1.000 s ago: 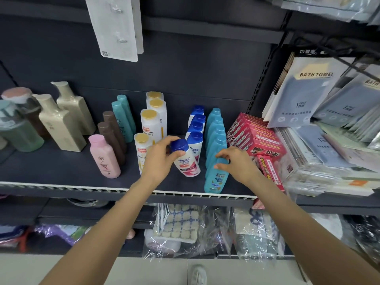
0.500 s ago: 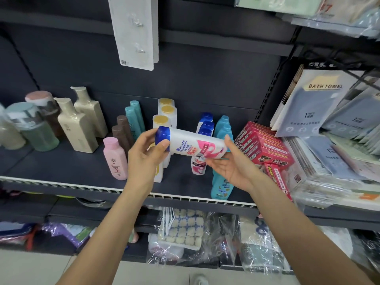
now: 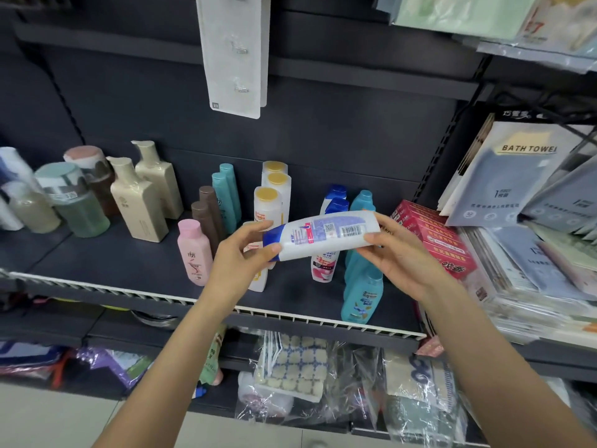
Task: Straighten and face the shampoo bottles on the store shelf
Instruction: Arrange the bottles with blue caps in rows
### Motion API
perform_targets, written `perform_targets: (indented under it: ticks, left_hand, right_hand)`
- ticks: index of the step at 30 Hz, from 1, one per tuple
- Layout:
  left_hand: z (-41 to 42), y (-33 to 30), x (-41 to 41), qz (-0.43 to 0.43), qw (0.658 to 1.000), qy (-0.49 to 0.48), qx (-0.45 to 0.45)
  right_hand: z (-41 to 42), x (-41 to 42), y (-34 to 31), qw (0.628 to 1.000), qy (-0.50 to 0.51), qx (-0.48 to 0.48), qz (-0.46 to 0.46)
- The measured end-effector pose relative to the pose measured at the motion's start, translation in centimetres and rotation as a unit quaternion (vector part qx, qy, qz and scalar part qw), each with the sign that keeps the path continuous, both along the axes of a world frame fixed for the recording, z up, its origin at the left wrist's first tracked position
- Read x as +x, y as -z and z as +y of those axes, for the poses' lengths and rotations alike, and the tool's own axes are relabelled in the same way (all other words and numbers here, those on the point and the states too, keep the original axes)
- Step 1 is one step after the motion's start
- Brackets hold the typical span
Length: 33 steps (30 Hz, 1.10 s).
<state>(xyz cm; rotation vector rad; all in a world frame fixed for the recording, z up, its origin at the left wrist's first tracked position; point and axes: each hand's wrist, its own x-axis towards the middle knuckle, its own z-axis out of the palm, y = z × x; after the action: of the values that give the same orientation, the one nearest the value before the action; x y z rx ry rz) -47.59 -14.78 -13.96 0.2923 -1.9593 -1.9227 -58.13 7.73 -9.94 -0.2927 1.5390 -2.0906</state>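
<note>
Head view: both hands hold one white shampoo bottle [image 3: 323, 234] sideways in the air, in front of the shelf [image 3: 113, 263] & above its front rail. Blue cap end points left, base end right. Back label w/ barcode faces the camera.

Left hand [image 3: 239, 253]: grip clamped on the cap end, thumb on top, fingers curled under. Right hand [image 3: 400, 257]: grip clamped on the base end, thumb along the top edge, fingers beneath.

Behind the held bottle, on the shelf: a row of blue-capped white bottles [image 3: 336, 202] runs front to back; the front one, w/ a pink label [image 3: 323, 266], stands upright just below the held bottle. Right of that row, a line of teal bottles [image 3: 361, 295], the front one near the rail. Left of it, white bottles w/ gold caps [image 3: 268, 202]; the front one is mostly hidden by the left hand, so can't tell how it faces.

Further left: pink bottle [image 3: 193, 250] standing alone near the front, two brown bottles [image 3: 206, 215], two slim teal ones [image 3: 226, 192], two beige pump bottles [image 3: 142, 198], then jars w/ wide lids [image 3: 74, 198], prob. plastic, blurred at the frame edge.

Right of the shampoo: red boxes [image 3: 433, 234] stacked, then bath towel packs [image 3: 504, 176]. A white hook card [image 3: 235, 53] hangs from above. Bagged goods [image 3: 290, 367] on the lower shelf.
</note>
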Motion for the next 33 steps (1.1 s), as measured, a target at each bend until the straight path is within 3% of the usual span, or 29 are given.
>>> perform_targets:
  ticks: [7, 20, 27, 30, 33]
  left_hand:
    - [-0.1, 0.5, 0.3, 0.044, 0.998, 0.023, 0.032]
    - [0.4, 1.6, -0.4, 0.012, 0.995, 0.001, 0.103]
    - [-0.1, 0.8, -0.4, -0.004, 1.0, 0.003, 0.011]
    - [-0.3, 0.1, -0.8, -0.009, 0.999, -0.028, -0.024]
    - [0.0, -0.6, -1.3, -0.008, 0.999, -0.036, 0.012]
  right_hand:
    - [0.6, 0.3, -0.6, 0.996, -0.041, 0.012, 0.076]
    - [1.0, 0.0, -1.0, 0.99, -0.036, 0.058, 0.125]
    - [0.6, -0.3, 0.0, 0.995, 0.04, 0.056, 0.067]
    - [0.1, -0.3, 0.5, 0.986, 0.065, 0.132, 0.084]
    - [-0.6, -0.4, 0.8, 0.971, 0.085, 0.211, 0.077]
